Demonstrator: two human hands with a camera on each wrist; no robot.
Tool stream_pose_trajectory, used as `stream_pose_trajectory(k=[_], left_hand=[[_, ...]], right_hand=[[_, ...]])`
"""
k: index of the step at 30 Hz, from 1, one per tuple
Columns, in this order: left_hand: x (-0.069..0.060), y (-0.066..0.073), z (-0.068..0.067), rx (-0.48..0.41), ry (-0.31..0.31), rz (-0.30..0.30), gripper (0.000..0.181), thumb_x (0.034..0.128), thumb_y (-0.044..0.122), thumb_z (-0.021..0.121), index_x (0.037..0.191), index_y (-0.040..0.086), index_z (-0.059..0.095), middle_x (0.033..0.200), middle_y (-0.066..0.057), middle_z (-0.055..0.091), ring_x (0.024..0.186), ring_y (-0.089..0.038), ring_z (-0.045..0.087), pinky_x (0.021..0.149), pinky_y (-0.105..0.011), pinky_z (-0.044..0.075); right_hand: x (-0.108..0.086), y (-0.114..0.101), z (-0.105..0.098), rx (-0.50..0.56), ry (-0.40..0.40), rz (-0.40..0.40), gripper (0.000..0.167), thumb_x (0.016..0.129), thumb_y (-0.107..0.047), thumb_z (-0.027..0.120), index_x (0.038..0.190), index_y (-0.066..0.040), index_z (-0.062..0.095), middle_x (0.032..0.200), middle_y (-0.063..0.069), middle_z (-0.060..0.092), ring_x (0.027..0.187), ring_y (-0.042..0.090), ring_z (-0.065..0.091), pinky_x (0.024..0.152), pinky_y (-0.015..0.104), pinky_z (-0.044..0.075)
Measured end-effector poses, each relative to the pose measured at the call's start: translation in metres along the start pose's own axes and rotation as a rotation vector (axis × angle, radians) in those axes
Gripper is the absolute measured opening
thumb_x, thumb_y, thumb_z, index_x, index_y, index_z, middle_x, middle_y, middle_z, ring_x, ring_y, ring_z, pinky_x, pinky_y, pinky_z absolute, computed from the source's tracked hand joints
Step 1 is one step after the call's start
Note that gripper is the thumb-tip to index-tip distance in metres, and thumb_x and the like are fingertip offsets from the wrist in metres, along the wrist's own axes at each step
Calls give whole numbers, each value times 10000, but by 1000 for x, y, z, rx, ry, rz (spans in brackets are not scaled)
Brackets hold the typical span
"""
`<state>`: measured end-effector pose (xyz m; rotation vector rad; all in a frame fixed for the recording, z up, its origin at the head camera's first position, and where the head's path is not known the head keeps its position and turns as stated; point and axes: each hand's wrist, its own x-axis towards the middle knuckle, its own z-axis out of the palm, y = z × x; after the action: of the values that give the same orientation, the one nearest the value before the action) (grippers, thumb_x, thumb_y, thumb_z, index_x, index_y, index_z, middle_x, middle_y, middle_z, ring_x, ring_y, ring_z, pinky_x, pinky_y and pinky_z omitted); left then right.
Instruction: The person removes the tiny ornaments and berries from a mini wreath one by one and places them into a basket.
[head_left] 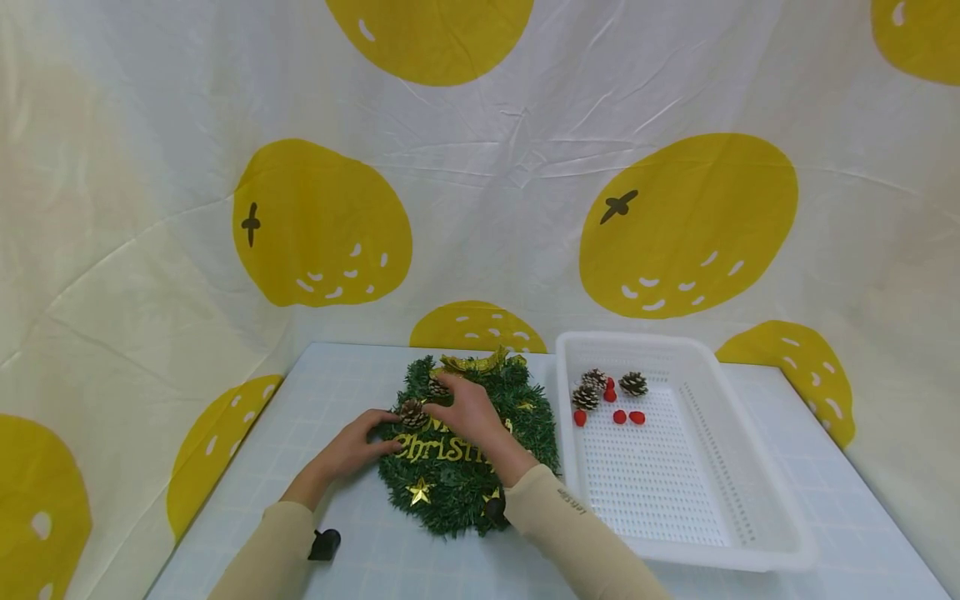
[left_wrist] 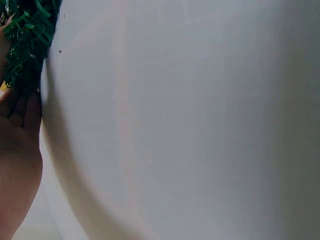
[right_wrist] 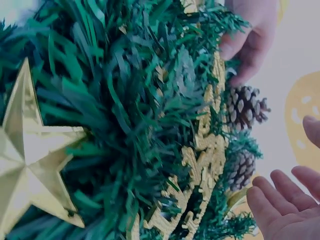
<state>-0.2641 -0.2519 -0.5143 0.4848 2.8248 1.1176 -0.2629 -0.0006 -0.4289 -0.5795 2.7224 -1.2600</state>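
A green Christmas wreath (head_left: 457,496) with gold lettering (head_left: 431,448) and gold stars (head_left: 419,491) lies on the table. My left hand (head_left: 348,448) holds its left edge, the thumb on top and fingers at the rim. One pinecone (head_left: 412,413) sits on the wreath beside those fingers. A second pinecone (head_left: 438,387) is higher up, partly behind my right hand (head_left: 468,408). In the right wrist view my right hand (right_wrist: 285,210) has its fingers spread, nothing between them, near two pinecones (right_wrist: 245,107). A gold ribbon (head_left: 476,362) tops the wreath.
To the right stands a white plastic basket (head_left: 757,467). Several pinecones (head_left: 633,383) and red berries (head_left: 619,417) lie at its far left. Behind the table (head_left: 360,550) hangs a white cloth (head_left: 487,208) printed with yellow fruit.
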Motion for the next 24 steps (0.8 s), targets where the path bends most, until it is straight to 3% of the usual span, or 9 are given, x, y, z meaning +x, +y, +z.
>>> stream_pose_trajectory(k=[14,24], left_hand=[[-1,3,0,1,-3,-4,532,891,379,719,1318,91,583,1378,-166,507,1315,-389,427,1068,-576,339],[-1,1,-1,0,-7,1,539,893,396,711,1321,96,579,1383,-164,505,1317,-388,425,1067,-580,340]], right_hand=[[0,2,16,-13,-30,6,590,944,-314,670,1453,-94,471,1429,87,514,1232,289,544,930,459,505],[3,4,27,-55,-7,7,565,942,-328,671,1434,-109,502,1420,81,524,1272,302,511,954,478,490]])
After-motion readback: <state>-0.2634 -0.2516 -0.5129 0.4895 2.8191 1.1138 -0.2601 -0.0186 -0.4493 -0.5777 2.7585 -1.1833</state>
